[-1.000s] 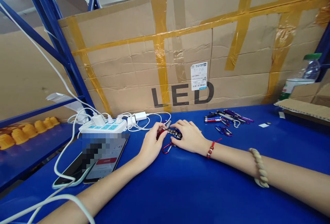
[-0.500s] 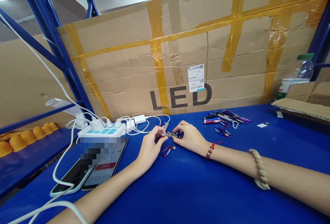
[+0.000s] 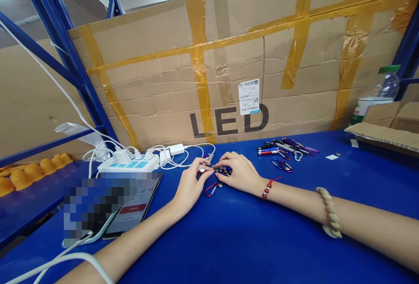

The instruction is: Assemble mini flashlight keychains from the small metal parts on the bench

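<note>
My left hand (image 3: 190, 188) is closed around a small flashlight (image 3: 202, 169), whose round silver end faces me; the fingers hide most of its body. Close beside it, my right hand (image 3: 240, 172) pinches at a button cell, largely covered by the fingertips. Under and between its fingers lie several dark and silvery button cells (image 3: 225, 171). A red carabiner (image 3: 211, 190) rests on the blue tabletop just in front of the hands, with one loose button cell (image 3: 220, 185) at its upper end.
Several mini flashlights (image 3: 268, 150) and carabiners (image 3: 282, 165) lie to the right. On the left are a white power strip (image 3: 131, 165) with cables and a phone (image 3: 131, 210). A large cardboard box (image 3: 157, 96) stands behind; an open carton (image 3: 379, 133) and bottle (image 3: 376, 96) are far right.
The flashlight in my left hand has tilted so its silver end sits more to the left. My right fingers have shifted slightly at the button cells. The view has moved a little.
</note>
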Demonstrator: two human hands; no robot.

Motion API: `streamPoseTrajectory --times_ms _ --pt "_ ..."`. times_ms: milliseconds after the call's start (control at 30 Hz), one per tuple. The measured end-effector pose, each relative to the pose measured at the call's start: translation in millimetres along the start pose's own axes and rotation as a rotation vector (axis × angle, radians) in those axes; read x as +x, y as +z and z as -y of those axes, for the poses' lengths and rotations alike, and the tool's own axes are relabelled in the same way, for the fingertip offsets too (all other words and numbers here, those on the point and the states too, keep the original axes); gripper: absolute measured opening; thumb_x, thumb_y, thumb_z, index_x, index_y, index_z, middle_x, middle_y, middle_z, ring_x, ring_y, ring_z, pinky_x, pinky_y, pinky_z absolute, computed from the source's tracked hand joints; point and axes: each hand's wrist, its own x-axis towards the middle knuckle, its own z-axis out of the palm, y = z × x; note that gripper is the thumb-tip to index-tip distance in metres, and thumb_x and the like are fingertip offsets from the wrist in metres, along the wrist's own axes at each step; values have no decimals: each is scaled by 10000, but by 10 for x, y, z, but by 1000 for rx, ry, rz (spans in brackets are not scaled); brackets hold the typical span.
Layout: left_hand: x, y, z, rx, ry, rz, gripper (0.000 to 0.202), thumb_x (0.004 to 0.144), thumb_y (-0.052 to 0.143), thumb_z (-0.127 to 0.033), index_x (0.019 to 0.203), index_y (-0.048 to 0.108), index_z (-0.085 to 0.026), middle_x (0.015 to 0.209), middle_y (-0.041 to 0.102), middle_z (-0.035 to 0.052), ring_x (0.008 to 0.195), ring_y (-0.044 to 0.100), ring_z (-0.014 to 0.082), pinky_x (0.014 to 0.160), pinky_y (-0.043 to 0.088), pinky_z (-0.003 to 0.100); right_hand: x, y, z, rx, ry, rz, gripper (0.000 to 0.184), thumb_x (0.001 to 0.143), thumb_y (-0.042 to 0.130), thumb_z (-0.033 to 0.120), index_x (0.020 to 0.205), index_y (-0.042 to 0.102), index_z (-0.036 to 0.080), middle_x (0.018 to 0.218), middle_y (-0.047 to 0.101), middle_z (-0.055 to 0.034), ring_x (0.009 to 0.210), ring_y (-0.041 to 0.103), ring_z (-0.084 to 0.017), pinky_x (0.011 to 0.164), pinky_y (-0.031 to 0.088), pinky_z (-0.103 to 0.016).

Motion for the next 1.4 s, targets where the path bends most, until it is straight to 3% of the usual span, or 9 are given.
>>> streamPoseTrajectory --times_ms 200,333,567,933,1000,1100,1200,1400 --pt "0 -21 0 69 21 34 102 762 546 -275 792 618 -210 869 664 -15 830 594 151 796 421 253 -6 24 -12 -9 -138 28 147 804 572 320 885 679 261 973 562 -30 906 482 -179 767 327 -337" --pt "-7 -19 7 94 49 49 148 774 529 -302 812 649 -225 862 664 -20 782 582 143 747 415 234 5 9 -8 31 -218 69 161 839 537 323 862 683 259 1042 540 -39 969 461 -188 780 319 -336" --pt "-10 -8 34 102 -48 15 277 866 338 -379 745 517 -205 726 603 -31 704 542 116 662 366 206 6 8 -13 49 -215 83 116 815 571 286 831 680 248 1010 544 -33 928 470 -183 775 327 -333" --pt "-22 11 41 190 -138 7 302 852 303 -466 729 415 -213 663 542 -36 632 498 130 608 326 217 15 10 1 57 -233 94 90 805 574 240 792 655 202 967 548 -33 891 495 -166 750 342 -311" --pt "-22 17 40 187 -148 -2 269 856 311 -445 750 409 -218 659 540 -42 636 503 128 628 338 219 10 12 -3 73 -214 48 78 798 581 239 785 649 202 950 551 -26 883 503 -162 745 347 -308" --pt "-24 24 36 172 -116 14 208 869 306 -381 793 416 -221 671 542 -43 653 512 123 669 356 224 4 6 -9 138 -142 -121 88 810 560 236 816 640 199 943 546 -27 886 511 -154 763 367 -304" --pt "-24 29 38 171 -35 86 183 870 326 -329 856 471 -218 803 583 -19 739 530 128 712 376 231 -1 -9 -8 236 -111 -276 125 834 531 262 864 636 201 942 531 -39 889 516 -151 783 395 -298" --pt "-6 36 56 129 133 145 242 873 341 -273 1005 536 -220 1041 586 20 990 521 149 884 378 245 -15 -20 19 375 -305 -275 131 831 528 244 834 638 172 888 505 -50 833 519 -135 736 440 -263"
